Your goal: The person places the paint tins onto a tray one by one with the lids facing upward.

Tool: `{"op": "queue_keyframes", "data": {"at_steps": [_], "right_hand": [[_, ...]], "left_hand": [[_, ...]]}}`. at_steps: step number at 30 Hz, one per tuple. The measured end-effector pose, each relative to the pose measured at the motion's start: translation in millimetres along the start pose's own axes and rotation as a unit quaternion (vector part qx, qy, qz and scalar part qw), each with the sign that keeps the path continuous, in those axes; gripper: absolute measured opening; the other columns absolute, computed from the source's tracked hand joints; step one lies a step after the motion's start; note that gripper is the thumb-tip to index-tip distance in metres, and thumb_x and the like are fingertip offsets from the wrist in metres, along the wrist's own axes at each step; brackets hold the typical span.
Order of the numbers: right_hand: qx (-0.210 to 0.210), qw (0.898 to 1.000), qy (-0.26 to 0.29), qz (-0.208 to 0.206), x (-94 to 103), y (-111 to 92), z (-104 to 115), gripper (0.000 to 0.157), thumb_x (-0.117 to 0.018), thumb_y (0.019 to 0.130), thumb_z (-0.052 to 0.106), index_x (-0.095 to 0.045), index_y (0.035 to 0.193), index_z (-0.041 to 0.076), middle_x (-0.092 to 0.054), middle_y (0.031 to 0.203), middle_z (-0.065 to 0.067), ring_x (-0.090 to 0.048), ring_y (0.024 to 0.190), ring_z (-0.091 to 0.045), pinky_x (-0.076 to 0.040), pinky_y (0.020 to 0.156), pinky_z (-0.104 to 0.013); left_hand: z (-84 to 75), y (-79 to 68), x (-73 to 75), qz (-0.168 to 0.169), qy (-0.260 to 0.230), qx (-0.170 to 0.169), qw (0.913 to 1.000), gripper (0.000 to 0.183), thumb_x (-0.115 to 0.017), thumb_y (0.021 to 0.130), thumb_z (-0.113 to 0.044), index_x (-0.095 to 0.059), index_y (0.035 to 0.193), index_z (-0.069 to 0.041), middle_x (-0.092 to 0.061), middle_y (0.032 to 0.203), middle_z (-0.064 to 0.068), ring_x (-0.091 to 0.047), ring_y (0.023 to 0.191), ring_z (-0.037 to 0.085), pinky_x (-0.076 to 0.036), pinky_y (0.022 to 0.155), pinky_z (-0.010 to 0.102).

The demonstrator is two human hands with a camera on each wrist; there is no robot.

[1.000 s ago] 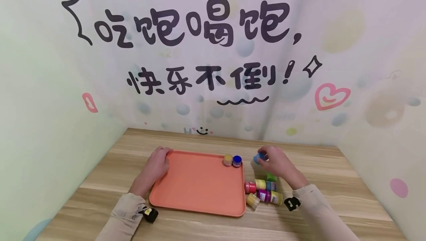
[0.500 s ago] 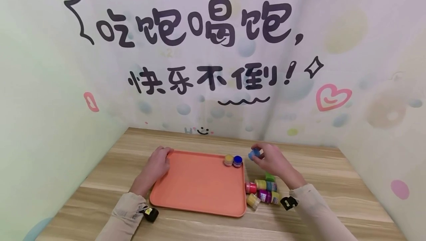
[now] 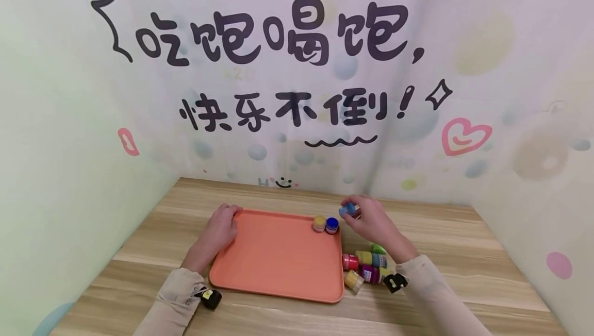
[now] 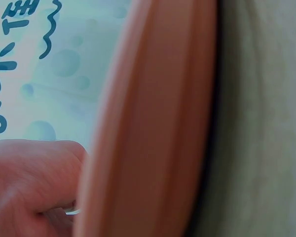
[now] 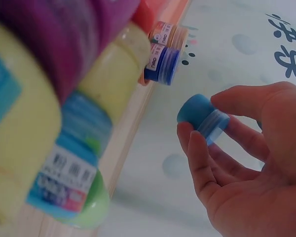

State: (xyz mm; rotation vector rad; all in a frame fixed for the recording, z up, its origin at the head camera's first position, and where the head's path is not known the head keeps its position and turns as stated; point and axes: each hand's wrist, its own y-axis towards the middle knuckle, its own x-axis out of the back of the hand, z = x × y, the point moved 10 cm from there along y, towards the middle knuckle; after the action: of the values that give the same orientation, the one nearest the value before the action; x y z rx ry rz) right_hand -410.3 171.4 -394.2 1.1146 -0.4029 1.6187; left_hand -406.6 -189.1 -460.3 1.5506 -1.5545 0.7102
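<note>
An orange tray [image 3: 278,258] lies on the wooden table. My left hand [image 3: 224,227] grips it at the far left corner; in the left wrist view the tray's side wall [image 4: 153,118] hides part of that hand [image 4: 34,182]. Between thumb and fingers, my right hand [image 3: 373,218] holds a light blue paint jar [image 5: 203,116] up, just beyond the tray's far right corner. Inside that corner, a yellow-ochre paint jar [image 3: 319,223] and a dark blue paint jar [image 3: 331,225] stand side by side.
Right of the tray lie several paint jars: a red one [image 3: 350,262], a purple one [image 3: 369,274], a pale yellow one [image 3: 355,281] and a green one [image 3: 378,248] among them. A printed wall covering [image 3: 297,166] rises behind the table.
My right hand has carried the light blue paint jar leftward and slightly away from me, toward the tray's far right corner. The left hand and the tray have stayed put.
</note>
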Motion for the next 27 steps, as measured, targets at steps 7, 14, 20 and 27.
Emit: {"op": "queue_keyframes", "data": {"at_steps": [7, 14, 20, 27], "right_hand": [[0.014, 1.000, -0.010, -0.008, -6.1, 5.2, 10.5, 0.015, -0.076, 0.102, 0.018, -0.079, 0.115, 0.010, -0.075, 0.110, -0.011, -0.073, 0.087, -0.018, -0.064, 0.075, -0.033], [0.004, 1.000, 0.004, -0.009, -11.2, 12.0, 17.5, 0.029, -0.077, 0.101, 0.018, -0.075, 0.128, 0.006, -0.077, 0.118, -0.012, -0.075, 0.091, -0.021, -0.063, 0.073, -0.032], [0.015, 1.000, 0.024, -0.008, -18.8, 17.5, 24.2, 0.029, -0.077, 0.099, 0.016, -0.074, 0.126, 0.003, -0.075, 0.116, -0.015, -0.075, 0.096, -0.026, -0.066, 0.082, -0.041], [0.034, 0.999, 0.011, -0.013, -27.4, 23.5, 35.9, 0.028, -0.079, 0.097, 0.010, -0.077, 0.124, 0.006, -0.073, 0.117, -0.016, -0.073, 0.100, -0.025, -0.067, 0.084, -0.039]], "left_hand": [[-1.4, 0.5, 0.3, 0.000, 0.005, 0.002, 1.0000, 0.037, -0.060, 0.101, 0.006, -0.066, 0.137, 0.007, -0.065, 0.126, 0.024, -0.064, 0.113, 0.036, -0.058, 0.105, 0.055], [-2.1, 0.7, 0.7, -0.003, 0.008, 0.000, 1.0000, 0.036, -0.060, 0.100, 0.007, -0.067, 0.136, 0.007, -0.065, 0.126, 0.024, -0.065, 0.115, 0.038, -0.058, 0.106, 0.056], [0.1, 0.9, 0.8, -0.003, 0.008, 0.002, 1.0000, 0.037, -0.060, 0.100, 0.006, -0.066, 0.137, 0.007, -0.065, 0.126, 0.024, -0.065, 0.114, 0.037, -0.058, 0.104, 0.056], [0.8, 1.4, -1.0, 0.000, 0.002, 0.004, 1.0000, 0.037, -0.059, 0.101, 0.007, -0.065, 0.138, 0.007, -0.064, 0.126, 0.024, -0.065, 0.112, 0.036, -0.059, 0.103, 0.054]]}}
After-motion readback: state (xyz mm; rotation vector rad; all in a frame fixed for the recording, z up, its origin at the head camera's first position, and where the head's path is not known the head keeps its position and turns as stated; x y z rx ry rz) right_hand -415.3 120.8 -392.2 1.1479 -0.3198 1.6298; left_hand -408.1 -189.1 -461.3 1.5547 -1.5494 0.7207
